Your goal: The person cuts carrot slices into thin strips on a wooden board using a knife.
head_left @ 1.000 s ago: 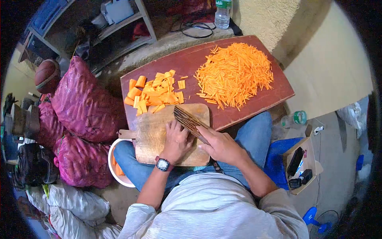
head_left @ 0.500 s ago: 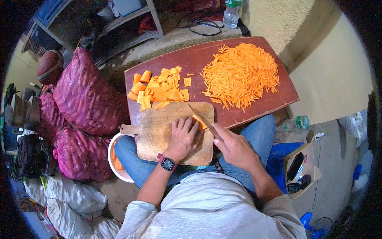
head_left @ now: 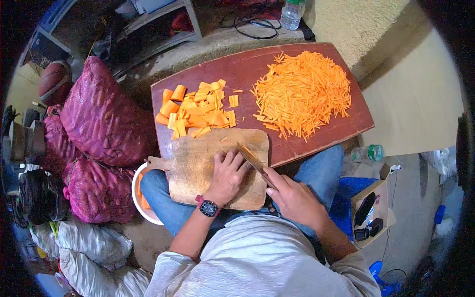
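Note:
My left hand (head_left: pixel 226 175), with a watch on its wrist, presses down on the wooden cutting board (head_left: pixel 190 180). Its fingers are curled over carrot slices that hand and blade mostly hide. My right hand (head_left: pixel 293 197) is closed around the handle of a knife (head_left: pixel 252 158), whose blade lies slantwise against the left fingertips. Beyond the board, thick carrot pieces and flat slices (head_left: pixel 198 111) are heaped on the red-brown table (head_left: pixel 242 64). A large mound of carrot strips (head_left: pixel 304 96) covers the table's right part.
The board rests over my lap and the table's near edge. Pink mesh sacks (head_left: pixel 106 123) and white sacks (head_left: pixel 94 252) stand at left, beside a white basin (head_left: pixel 138 198) partly under the board's handle. A plastic bottle (head_left: pixel 368 153) and an open box (head_left: pixel 371 213) are at right.
The knife blade now covers most of the orange slice that showed beside my left fingertips. My right hand has shifted slightly down. The whole view has moved a little.

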### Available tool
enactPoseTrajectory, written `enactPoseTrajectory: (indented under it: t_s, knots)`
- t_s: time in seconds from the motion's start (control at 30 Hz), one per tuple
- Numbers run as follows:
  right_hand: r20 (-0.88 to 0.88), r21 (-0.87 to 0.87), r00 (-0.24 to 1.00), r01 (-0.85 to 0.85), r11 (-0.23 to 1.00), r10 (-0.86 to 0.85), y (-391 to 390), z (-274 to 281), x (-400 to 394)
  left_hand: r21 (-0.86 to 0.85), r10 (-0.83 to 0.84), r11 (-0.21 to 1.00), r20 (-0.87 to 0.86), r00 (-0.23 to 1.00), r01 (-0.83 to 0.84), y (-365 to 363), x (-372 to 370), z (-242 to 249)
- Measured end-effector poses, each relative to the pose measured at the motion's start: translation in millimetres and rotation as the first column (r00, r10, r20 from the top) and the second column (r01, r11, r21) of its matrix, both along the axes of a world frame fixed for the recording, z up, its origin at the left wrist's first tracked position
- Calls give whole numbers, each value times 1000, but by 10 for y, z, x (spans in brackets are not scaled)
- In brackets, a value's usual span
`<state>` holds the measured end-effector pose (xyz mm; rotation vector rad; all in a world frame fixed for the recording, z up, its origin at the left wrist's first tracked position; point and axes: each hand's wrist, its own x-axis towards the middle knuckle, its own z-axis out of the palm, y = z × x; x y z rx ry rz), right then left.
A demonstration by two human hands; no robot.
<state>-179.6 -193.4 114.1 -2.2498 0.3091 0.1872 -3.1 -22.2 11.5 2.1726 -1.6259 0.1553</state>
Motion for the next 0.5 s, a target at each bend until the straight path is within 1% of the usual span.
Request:
enactPoseTrajectory:
  t_s: [0.03, 0.1, 0.23, 0.3, 0.33, 0.4, 0.43, 0.5]
  knots:
    - [-5, 3, 1000, -1, 1000, 1, -2, 28, 6, 3, -3, 1000, 7, 1000, 3, 2, 7, 4]
    - [-126, 27, 992, 23, 999, -19, -6, 75, 17, 14, 1, 1000, -18, 1000, 0, 15, 0, 46]
    - [-135, 48, 991, 31, 998, -24, -22, 106, 15, 67, 4, 998, -83, 997, 1, 31, -8, 31]
    - [-253, 67, 967, 42, 997, -24, -39, 215, 59, 61, -6, 998, -89, 996, 11, 23, 12, 39]
    - [-259, 71, 966, 43, 997, -23, -43, 197, 59, 52, -19, 998, -89, 996, 23, 17, 24, 48]
    - [-186, 65, 983, 13, 998, -1, -43, 151, 42, 64, -23, 998, -92, 995, 29, 32, 31, 48]
    - [-193, 69, 981, 16, 997, -2, -57, 162, 67, 72, -27, 997, -89, 996, 33, 30, 38, 48]
    - [-325, 90, 946, 41, 995, -9, -88, 205, 150, 61, -26, 998, -121, 992, 33, 1, 47, 52]
